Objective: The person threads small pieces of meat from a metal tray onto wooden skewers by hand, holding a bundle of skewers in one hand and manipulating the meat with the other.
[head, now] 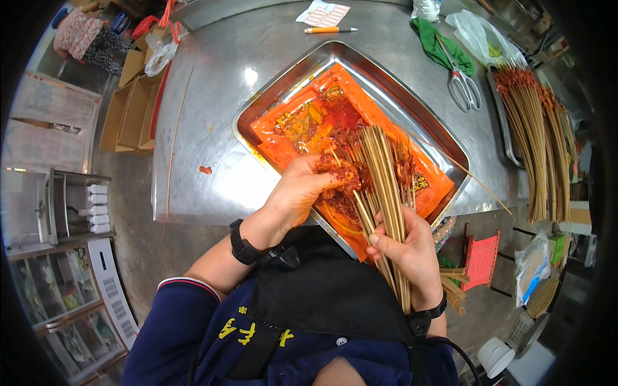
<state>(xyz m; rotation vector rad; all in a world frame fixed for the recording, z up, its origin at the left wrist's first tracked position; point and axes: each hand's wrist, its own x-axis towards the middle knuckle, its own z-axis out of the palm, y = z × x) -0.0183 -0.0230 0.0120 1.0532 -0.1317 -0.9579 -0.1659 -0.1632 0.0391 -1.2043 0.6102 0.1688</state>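
Note:
A bundle of bamboo skewers [384,188] is gripped in my right hand [408,246], its upper end over the steel tray [241,116]. My left hand [309,186], its fingers coated in red sauce, closes around sauced meat [345,181] with a skewer tip poking through. Beneath both hands lies an orange plastic bag [352,87], spread in the tray and holding red marinade [333,116] with meat pieces. Some skewers beside the bundle carry red meat, partly hidden by the bundle. One loose skewer [463,169] slants over the tray's right rim.
Finished-looking meat skewers [526,135] rest in a tray at the right. Scissors [463,89] and a green cloth [437,46] lie nearby. A pen [330,30] and printed paper [323,13] are at the back. Cardboard boxes [130,106] stand left; a person [89,38] is beyond.

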